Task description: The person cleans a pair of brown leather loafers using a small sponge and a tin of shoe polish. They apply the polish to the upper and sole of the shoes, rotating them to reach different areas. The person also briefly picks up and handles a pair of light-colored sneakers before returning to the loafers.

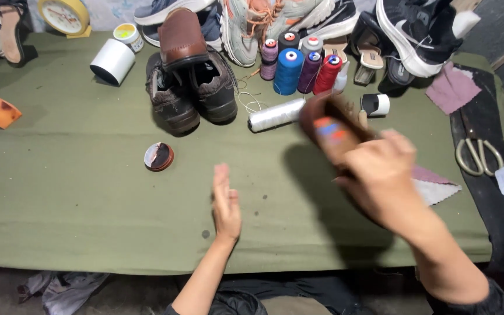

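Green cloth table [88, 198]; right hand [380, 175] gripping brown shoe [331, 131].

matt green cloth cover [88, 198], possibly wooden brush [331, 131], metal scissors [478, 154]

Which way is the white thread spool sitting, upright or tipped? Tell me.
Tipped. The white thread spool lies on its side on the green cloth; the coloured spools behind stand upright.

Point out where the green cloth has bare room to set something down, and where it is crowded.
Bare green cloth runs along the near edge, left of the left hand, below the round polish tin. A smaller patch lies between the orange sponge and brown shoes. The far edge, around the thread spools, is crowded.
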